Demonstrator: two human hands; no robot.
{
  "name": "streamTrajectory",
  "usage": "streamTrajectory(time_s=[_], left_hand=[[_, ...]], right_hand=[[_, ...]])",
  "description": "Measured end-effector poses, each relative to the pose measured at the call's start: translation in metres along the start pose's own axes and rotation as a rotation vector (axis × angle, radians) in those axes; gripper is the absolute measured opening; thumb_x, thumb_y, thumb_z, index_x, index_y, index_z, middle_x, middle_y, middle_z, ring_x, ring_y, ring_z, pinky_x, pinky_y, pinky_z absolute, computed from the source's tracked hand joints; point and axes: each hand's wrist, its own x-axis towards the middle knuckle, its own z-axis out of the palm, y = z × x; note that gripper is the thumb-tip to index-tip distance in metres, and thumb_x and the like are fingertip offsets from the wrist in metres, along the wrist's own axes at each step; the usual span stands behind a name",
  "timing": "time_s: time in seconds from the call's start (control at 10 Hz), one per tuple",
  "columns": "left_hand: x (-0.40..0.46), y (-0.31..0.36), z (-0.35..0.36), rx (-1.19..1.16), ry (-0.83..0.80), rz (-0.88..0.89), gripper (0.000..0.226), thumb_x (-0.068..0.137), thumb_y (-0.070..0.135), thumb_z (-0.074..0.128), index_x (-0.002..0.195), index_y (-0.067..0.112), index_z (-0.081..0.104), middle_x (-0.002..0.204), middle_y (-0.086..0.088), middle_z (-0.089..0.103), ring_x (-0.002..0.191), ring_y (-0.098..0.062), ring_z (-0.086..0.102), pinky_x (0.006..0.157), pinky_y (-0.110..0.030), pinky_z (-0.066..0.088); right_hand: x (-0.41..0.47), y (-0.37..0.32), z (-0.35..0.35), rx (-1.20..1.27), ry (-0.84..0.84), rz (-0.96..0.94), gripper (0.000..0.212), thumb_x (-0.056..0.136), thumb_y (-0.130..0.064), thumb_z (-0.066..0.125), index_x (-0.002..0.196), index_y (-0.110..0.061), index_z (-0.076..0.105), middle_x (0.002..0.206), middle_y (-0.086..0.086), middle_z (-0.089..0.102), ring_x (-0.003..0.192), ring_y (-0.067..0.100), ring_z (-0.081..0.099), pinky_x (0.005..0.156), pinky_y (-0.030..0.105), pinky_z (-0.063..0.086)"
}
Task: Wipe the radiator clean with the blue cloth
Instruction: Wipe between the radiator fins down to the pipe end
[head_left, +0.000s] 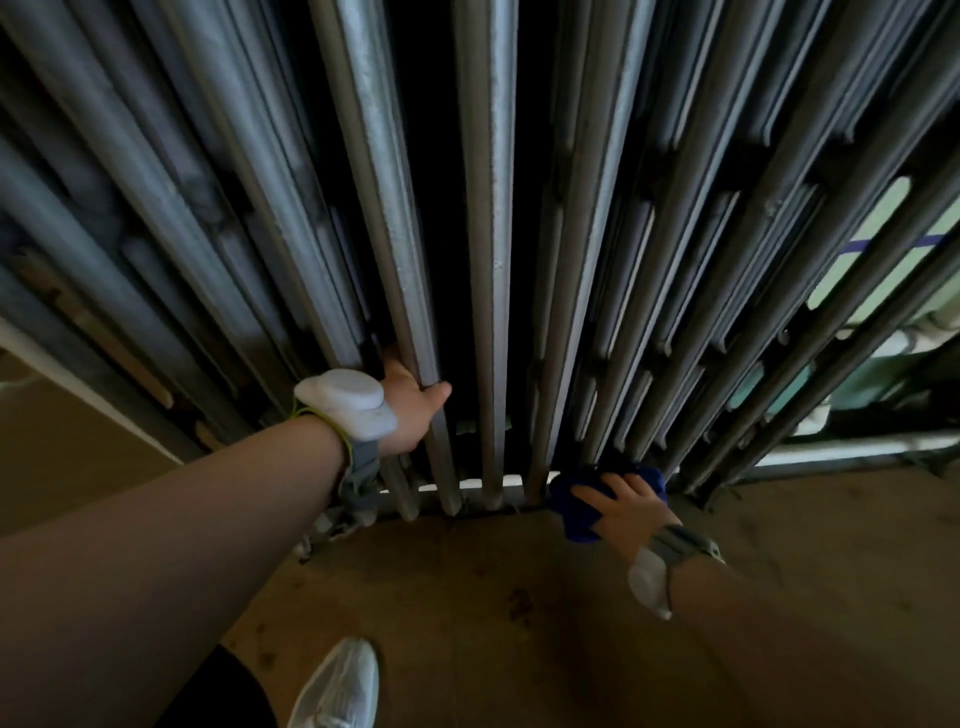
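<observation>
The right hand (631, 506) had its fingers spread flat over the bunched blue cloth (582, 512), pressing it against the feet of the radiator (483, 249) columns near the floor (519, 597). The left hand (413, 410) curled round one column, thumb across its front, steadying. Wiping looked underway at the base; the next stroke likely needed the cloth drawn up a column.

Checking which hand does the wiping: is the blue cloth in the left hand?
No. The right hand presses the blue cloth at the radiator base; the left hand grips a column.
</observation>
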Motion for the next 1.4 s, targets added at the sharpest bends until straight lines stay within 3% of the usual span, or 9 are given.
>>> streamTrajectory(time_s=[0.1, 0.2, 0.3, 0.5, 0.8, 0.9, 1.1, 1.2, 1.4], left_hand=[[-0.009, 0.008, -0.002, -0.004, 0.024, 0.013, 0.072, 0.09, 0.029, 0.058, 0.145, 0.008, 0.016, 0.141, -0.019, 0.039, 0.128, -0.036, 0.041, 0.105, -0.044, 0.038], [-0.028, 0.017, -0.019, 0.015, 0.043, 0.121, 0.071, 0.088, 0.035, 0.059, 0.143, 0.01, 0.022, 0.138, -0.014, 0.045, 0.123, -0.034, 0.047, 0.103, -0.038, 0.041], [-0.051, 0.03, -0.042, -0.001, 0.033, 0.277, 0.078, 0.089, 0.046, 0.052, 0.148, 0.018, 0.009, 0.146, -0.007, 0.038, 0.13, -0.029, 0.042, 0.109, -0.034, 0.033], [-0.075, 0.051, -0.067, -0.232, 0.058, 0.469, 0.057, 0.092, 0.061, 0.022, 0.144, 0.045, 0.003, 0.153, 0.014, 0.02, 0.14, -0.021, 0.027, 0.115, -0.032, 0.021], [-0.082, 0.089, -0.091, -0.361, 0.005, 0.503, 0.052, 0.096, 0.052, 0.013, 0.146, 0.04, 0.005, 0.154, 0.009, 0.019, 0.142, -0.021, 0.019, 0.115, -0.029, 0.01], [-0.08, 0.091, -0.088, -0.454, -0.061, 0.564, 0.052, 0.098, 0.047, 0.017, 0.148, 0.033, 0.008, 0.154, 0.01, 0.016, 0.144, -0.015, 0.014, 0.118, -0.031, 0.008], [-0.064, 0.092, -0.087, -0.492, -0.127, 0.608, 0.053, 0.092, 0.064, 0.025, 0.142, 0.052, 0.012, 0.147, 0.027, 0.017, 0.139, -0.004, 0.016, 0.114, -0.037, 0.017], [-0.071, 0.089, -0.097, -0.489, -0.146, 0.542, 0.051, 0.094, 0.058, 0.022, 0.143, 0.045, 0.016, 0.15, 0.017, 0.022, 0.142, -0.012, 0.02, 0.117, -0.034, 0.015], [-0.082, 0.086, -0.101, -0.401, -0.139, 0.519, 0.052, 0.095, 0.054, 0.015, 0.145, 0.042, 0.009, 0.155, 0.01, 0.016, 0.144, -0.019, 0.016, 0.115, -0.032, 0.008]], right_hand=[[-0.015, 0.0, -0.023, 0.073, 0.069, 0.048, 0.038, 0.097, -0.026, 0.044, 0.132, -0.039, 0.047, 0.156, -0.01, 0.003, 0.141, 0.031, 0.004, 0.113, 0.047, 0.008], [-0.036, -0.007, -0.065, 0.152, 0.358, 0.164, 0.034, 0.087, -0.027, 0.058, 0.117, -0.043, 0.061, 0.144, -0.003, 0.038, 0.128, 0.034, 0.027, 0.104, 0.049, 0.031], [-0.055, -0.003, -0.093, 0.368, 0.669, 0.248, 0.033, 0.076, -0.031, 0.044, 0.086, -0.036, 0.075, 0.106, 0.001, 0.065, 0.096, 0.031, 0.047, 0.075, 0.047, 0.053], [-0.084, -0.021, -0.145, 0.604, 1.224, 0.283, 0.053, 0.066, -0.001, 0.054, 0.109, -0.03, 0.067, 0.12, 0.003, 0.042, 0.103, 0.027, 0.038, 0.086, 0.044, 0.041], [-0.148, 0.01, -0.304, 0.69, 1.583, 0.268, 0.06, 0.074, 0.003, 0.046, 0.132, -0.013, 0.052, 0.135, 0.007, 0.025, 0.13, 0.029, 0.028, 0.111, 0.042, 0.023], [-0.157, 0.036, -0.364, 0.557, 1.594, 0.308, 0.063, 0.076, 0.0, 0.042, 0.136, -0.015, 0.047, 0.142, 0.015, 0.023, 0.133, 0.039, 0.026, 0.113, 0.044, 0.019], [-0.138, 0.055, -0.422, 0.372, 1.544, 0.338, 0.071, 0.077, 0.011, 0.046, 0.14, -0.023, 0.042, 0.149, 0.021, 0.019, 0.131, 0.044, 0.023, 0.11, 0.041, 0.023], [-0.104, 0.041, -0.372, 0.27, 1.57, 0.343, 0.069, 0.068, 0.01, 0.048, 0.132, -0.015, 0.052, 0.138, 0.029, 0.032, 0.119, 0.053, 0.034, 0.102, 0.052, 0.032], [-0.091, 0.045, -0.261, -0.111, 1.285, 0.132, 0.069, 0.069, 0.007, 0.055, 0.129, -0.028, 0.053, 0.131, 0.009, 0.034, 0.105, 0.034, 0.037, 0.085, 0.051, 0.049]])
